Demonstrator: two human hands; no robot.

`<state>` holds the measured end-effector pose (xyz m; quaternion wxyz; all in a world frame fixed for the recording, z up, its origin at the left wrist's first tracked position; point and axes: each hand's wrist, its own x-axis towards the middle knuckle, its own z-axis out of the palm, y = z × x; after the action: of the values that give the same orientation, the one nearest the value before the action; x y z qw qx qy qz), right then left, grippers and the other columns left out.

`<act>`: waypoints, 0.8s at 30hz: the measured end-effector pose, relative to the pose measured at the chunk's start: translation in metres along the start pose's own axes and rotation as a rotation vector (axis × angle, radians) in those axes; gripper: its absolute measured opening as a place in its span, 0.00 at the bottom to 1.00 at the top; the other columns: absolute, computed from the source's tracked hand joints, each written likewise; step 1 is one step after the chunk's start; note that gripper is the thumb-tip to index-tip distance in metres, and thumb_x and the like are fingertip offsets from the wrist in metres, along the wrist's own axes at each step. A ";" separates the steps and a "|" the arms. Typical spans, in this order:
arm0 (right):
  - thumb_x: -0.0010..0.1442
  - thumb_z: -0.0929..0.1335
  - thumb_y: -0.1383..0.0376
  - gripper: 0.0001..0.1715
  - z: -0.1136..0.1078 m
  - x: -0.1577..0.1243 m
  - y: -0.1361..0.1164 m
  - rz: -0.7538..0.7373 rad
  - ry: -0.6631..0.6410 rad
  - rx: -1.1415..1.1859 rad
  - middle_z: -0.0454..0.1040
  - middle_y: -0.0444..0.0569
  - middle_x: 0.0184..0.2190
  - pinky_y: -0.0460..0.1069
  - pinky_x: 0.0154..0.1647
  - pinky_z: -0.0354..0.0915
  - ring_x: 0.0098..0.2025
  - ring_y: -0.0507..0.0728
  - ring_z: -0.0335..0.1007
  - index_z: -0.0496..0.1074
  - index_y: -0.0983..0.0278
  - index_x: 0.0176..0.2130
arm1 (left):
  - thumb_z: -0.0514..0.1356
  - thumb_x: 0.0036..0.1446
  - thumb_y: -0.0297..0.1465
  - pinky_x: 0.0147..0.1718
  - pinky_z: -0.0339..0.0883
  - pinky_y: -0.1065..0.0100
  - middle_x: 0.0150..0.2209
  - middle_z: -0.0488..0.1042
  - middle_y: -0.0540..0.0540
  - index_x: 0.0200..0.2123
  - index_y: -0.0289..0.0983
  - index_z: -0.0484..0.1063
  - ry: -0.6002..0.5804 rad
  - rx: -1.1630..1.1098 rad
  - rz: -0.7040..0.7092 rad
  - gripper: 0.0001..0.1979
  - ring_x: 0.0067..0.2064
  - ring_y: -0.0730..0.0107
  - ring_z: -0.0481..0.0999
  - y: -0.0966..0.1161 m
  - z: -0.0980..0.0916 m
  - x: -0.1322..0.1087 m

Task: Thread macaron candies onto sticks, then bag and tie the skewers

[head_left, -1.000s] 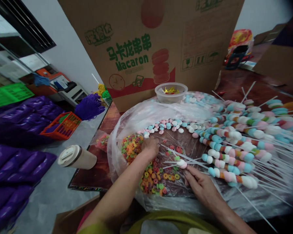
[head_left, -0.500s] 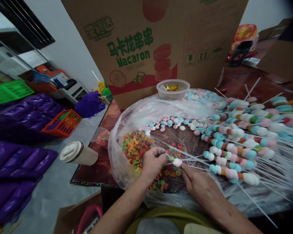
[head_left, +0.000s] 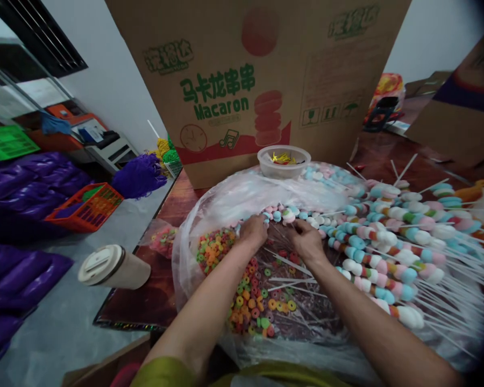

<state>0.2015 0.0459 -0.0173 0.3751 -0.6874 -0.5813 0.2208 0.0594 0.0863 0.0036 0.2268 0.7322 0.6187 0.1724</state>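
Observation:
My right hand (head_left: 306, 242) pinches a thin white stick whose far end carries a short stack of candy, white and pink puffs (head_left: 288, 216) with a bit of green. To its left, my left hand (head_left: 255, 231) reaches to the near edge of the loose pastel puffs (head_left: 276, 215). Its fingers are curled in, and whatever lies between the tips is hidden. Below the hands, several bare white sticks (head_left: 292, 280) lie on the clear plastic. Colourful candy rings (head_left: 250, 301) are spread under and beside my left forearm.
Loaded candy skewers (head_left: 387, 242) are piled on the right, sticks pointing outward. A clear plastic bowl (head_left: 284, 169) holding yellow twist ties stands before a large cardboard box (head_left: 226, 145). A lidded cup (head_left: 116, 269) stands near the table's left edge.
Both hands have moved forward to the pastel puffs, the stick with its stack going along in the right hand. My left hand has come away from the stick's tip.

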 end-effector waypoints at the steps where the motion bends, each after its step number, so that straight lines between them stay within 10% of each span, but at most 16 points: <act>1: 0.54 0.60 0.60 0.18 0.005 0.011 -0.001 0.016 0.025 -0.003 0.74 0.52 0.33 0.47 0.33 0.59 0.35 0.56 0.67 0.71 0.67 0.37 | 0.56 0.51 0.27 0.42 0.61 0.64 0.41 0.73 0.40 0.35 0.37 0.73 -0.008 0.004 0.006 0.08 0.42 0.60 0.71 -0.001 0.004 0.006; 6: 0.50 0.63 0.65 0.09 0.017 0.025 -0.003 0.038 0.020 0.057 0.72 0.52 0.26 0.48 0.32 0.56 0.32 0.56 0.66 0.70 0.66 0.29 | 0.56 0.50 0.26 0.40 0.61 0.65 0.38 0.74 0.41 0.32 0.37 0.72 0.007 -0.003 0.069 0.06 0.40 0.62 0.71 -0.007 0.010 -0.007; 16: 0.52 0.64 0.50 0.20 -0.026 -0.061 -0.030 0.036 -0.175 0.592 0.66 0.42 0.22 0.44 0.22 0.55 0.21 0.49 0.58 0.64 0.64 0.33 | 0.52 0.50 0.22 0.38 0.63 0.69 0.34 0.74 0.46 0.35 0.38 0.71 0.222 -0.345 0.407 0.12 0.36 0.68 0.71 -0.002 0.001 -0.093; 24: 0.48 0.70 0.54 0.19 -0.031 -0.087 -0.051 0.169 -0.310 0.976 0.64 0.39 0.21 0.41 0.17 0.51 0.19 0.45 0.55 0.64 0.64 0.33 | 0.64 0.42 0.28 0.31 0.66 0.71 0.32 0.74 0.46 0.37 0.34 0.68 0.090 -1.435 -0.124 0.16 0.29 0.74 0.71 0.036 -0.012 -0.124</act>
<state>0.1719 -0.0439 0.0300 0.5425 -0.4362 -0.4016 0.5950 0.0609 -0.0393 0.0364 0.6355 0.3583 0.4023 0.5531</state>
